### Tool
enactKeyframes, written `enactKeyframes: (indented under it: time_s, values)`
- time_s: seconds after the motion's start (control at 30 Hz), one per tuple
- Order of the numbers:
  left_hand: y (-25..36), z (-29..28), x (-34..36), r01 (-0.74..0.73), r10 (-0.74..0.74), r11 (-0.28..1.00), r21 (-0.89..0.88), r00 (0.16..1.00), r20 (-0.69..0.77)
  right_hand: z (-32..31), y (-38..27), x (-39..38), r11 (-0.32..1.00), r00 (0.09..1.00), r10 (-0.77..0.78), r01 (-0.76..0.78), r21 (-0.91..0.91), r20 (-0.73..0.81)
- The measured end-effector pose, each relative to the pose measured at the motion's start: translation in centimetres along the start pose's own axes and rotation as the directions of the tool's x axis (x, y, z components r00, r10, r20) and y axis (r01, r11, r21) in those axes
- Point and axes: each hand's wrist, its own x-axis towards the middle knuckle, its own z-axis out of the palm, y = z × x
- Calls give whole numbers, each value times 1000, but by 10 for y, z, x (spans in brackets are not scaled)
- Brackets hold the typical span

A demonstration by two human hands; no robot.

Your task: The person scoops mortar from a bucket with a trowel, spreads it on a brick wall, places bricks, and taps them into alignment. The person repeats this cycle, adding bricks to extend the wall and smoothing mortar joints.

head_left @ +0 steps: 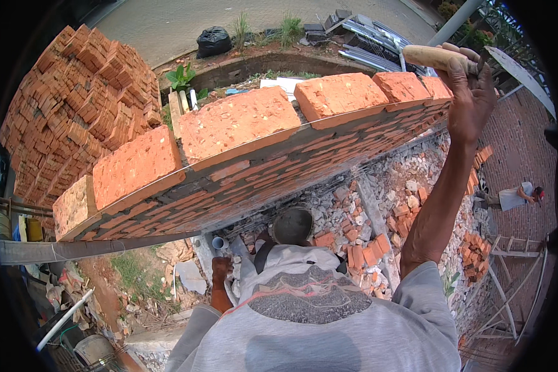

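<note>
My right hand (468, 93) is raised at the far end of a brick wall (279, 164), its fingers wrapped round a trowel. The trowel's wooden handle (434, 57) points left and its metal blade (522, 77) sticks out to the right. Down at my side, near a grey pipe end (218, 242), is my left hand (222, 268); its fingers look curled, with nothing visible in them. Along the wall's top lie several orange bricks (239, 124) in a row, with gaps between some of them. A thin string line (254, 141) runs along their near edge.
A big brick stack (80, 111) stands beyond the wall at left. Below me lie rubble (328, 204), loose bricks (369, 253) and a round dark container (292, 225). Scaffolding (508, 285) and another person (516, 197) are at right; metal profiles (372, 43) lie at the back.
</note>
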Motion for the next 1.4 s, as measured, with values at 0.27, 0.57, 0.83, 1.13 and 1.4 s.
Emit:
enactKeyframes:
  time_s: [0.27,0.57,0.83,1.13,1.4]
  values:
    - [46,6,17,-20,67,966,258,982,-177,-24,61,1,868,898,438,-412,-277,39]
    - [96,19,29,-66,126,935,348,980,-152,-20,60,-12,954,932,271,-294,-64,-240]
    - [117,23,36,-152,210,910,387,971,-112,-45,58,-82,964,766,139,-249,-89,-628]
    - [111,20,43,3,61,906,423,988,-139,52,81,-277,487,917,385,-294,-822,-99]
    - [124,20,61,-90,109,955,282,993,-51,52,83,-272,376,901,403,-322,-869,-160]
